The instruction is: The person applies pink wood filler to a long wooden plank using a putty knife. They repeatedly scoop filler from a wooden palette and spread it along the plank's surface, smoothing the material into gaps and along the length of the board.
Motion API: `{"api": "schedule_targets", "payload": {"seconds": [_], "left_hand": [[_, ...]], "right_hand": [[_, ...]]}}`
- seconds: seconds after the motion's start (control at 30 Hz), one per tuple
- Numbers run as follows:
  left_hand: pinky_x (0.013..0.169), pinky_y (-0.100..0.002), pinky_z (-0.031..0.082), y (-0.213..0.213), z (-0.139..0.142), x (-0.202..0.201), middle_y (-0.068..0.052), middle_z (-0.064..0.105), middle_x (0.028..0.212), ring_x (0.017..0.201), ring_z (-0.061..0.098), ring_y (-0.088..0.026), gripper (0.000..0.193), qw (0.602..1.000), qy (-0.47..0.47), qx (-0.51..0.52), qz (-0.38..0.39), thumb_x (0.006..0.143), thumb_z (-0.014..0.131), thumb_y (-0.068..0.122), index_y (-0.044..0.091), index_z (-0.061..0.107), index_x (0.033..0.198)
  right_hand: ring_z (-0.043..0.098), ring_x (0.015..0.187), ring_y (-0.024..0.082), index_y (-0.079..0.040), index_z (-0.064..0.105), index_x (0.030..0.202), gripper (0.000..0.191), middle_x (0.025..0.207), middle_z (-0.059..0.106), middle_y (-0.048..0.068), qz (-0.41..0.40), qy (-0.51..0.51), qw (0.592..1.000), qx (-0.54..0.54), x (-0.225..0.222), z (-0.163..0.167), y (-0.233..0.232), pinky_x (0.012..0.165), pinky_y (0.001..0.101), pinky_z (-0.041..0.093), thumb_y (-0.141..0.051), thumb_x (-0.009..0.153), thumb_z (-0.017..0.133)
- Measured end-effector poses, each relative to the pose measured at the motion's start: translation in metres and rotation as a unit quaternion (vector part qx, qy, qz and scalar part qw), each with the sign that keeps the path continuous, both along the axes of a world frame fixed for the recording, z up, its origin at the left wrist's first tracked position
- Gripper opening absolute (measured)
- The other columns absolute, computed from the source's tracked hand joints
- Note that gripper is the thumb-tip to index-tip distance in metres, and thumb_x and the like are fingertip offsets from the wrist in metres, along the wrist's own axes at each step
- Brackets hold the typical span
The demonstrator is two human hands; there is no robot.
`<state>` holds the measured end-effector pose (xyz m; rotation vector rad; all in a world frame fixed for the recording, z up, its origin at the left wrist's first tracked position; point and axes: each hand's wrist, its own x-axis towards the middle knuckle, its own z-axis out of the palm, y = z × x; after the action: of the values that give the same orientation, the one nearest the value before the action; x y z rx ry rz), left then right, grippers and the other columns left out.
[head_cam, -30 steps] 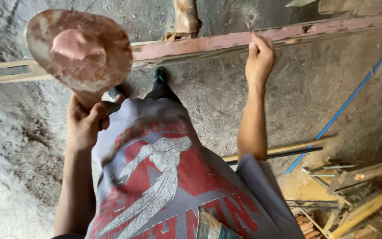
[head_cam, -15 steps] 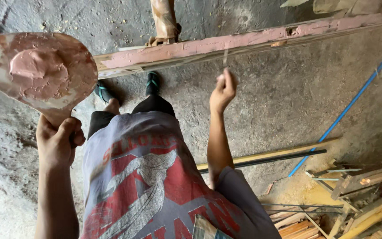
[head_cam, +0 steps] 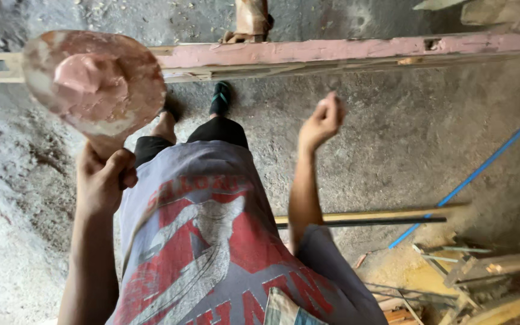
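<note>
I'm pulling my right hand [head_cam: 322, 120] back off the pink-coated beam [head_cam: 356, 53], fingers curled; the blur hides any tool. My left hand [head_cam: 105, 179] keeps gripping the putty-loaded board [head_cam: 94, 84], now swinging rightward.

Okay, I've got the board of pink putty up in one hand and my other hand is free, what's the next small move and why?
Probably bring the right hand across to the pink putty lump on the round board and pick some up. That hand hangs loosely closed between board and pink-coated plank, while the left hand holds the board's handle level.
</note>
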<state>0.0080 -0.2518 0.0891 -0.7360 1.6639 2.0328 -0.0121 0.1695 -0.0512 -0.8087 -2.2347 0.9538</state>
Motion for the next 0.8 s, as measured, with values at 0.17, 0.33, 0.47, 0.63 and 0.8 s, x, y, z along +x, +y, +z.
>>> {"api": "schedule_targets", "payload": {"seconds": [0.17,0.33,0.47,0.63,0.8], "left_hand": [[0.043,-0.027,0.047,-0.021,-0.003,0.003,-0.002,0.055,0.072,0.049,0.052,-0.010,0.013,1.000,0.001,0.009,0.013,0.095,0.061,0.010,0.007,0.050,0.100],[0.044,-0.027,0.040,-0.049,0.012,-0.001,-0.003,0.051,0.070,0.051,0.050,-0.012,0.019,0.998,0.048,0.027,-0.041,0.098,0.061,0.011,0.003,0.048,0.109],[0.045,-0.027,0.042,-0.079,0.019,0.000,-0.002,0.052,0.074,0.051,0.049,-0.010,0.029,0.994,0.061,0.077,-0.045,0.095,0.060,0.007,0.001,0.047,0.120],[0.045,-0.026,0.042,-0.161,0.020,0.019,-0.001,0.052,0.074,0.051,0.049,-0.009,0.035,0.989,0.077,0.099,-0.074,0.094,0.060,0.006,0.003,0.046,0.127],[0.046,-0.025,0.042,-0.253,0.022,0.036,0.000,0.053,0.076,0.053,0.050,-0.009,0.037,0.980,0.090,0.156,-0.082,0.094,0.060,0.007,0.002,0.046,0.129]], "right_hand": [[0.063,0.101,0.018,0.000,0.071,0.123,0.027,0.117,0.061,0.011,0.173,0.029,0.984,-0.040,-0.004,0.009,-0.013,0.079,0.0296,0.061,0.011,0.099,0.065],[0.069,0.077,0.016,-0.002,0.068,0.119,0.020,0.109,0.067,0.007,0.288,-0.056,0.930,-0.221,0.007,0.087,-0.127,0.063,0.0283,0.054,0.005,0.102,0.061],[0.069,0.094,0.027,-0.004,0.070,0.120,0.026,0.109,0.069,0.009,0.473,0.031,0.877,0.072,-0.010,0.153,-0.203,0.080,0.0390,0.055,0.005,0.096,0.068],[0.071,0.089,0.026,-0.004,0.074,0.117,0.023,0.110,0.070,0.011,0.550,0.005,0.833,0.057,-0.022,0.204,-0.314,0.075,0.0361,0.056,0.004,0.096,0.070],[0.071,0.099,0.029,-0.004,0.072,0.121,0.026,0.114,0.069,0.011,0.570,0.016,0.814,0.113,-0.010,0.217,-0.424,0.084,0.0389,0.058,0.004,0.096,0.069]]}}
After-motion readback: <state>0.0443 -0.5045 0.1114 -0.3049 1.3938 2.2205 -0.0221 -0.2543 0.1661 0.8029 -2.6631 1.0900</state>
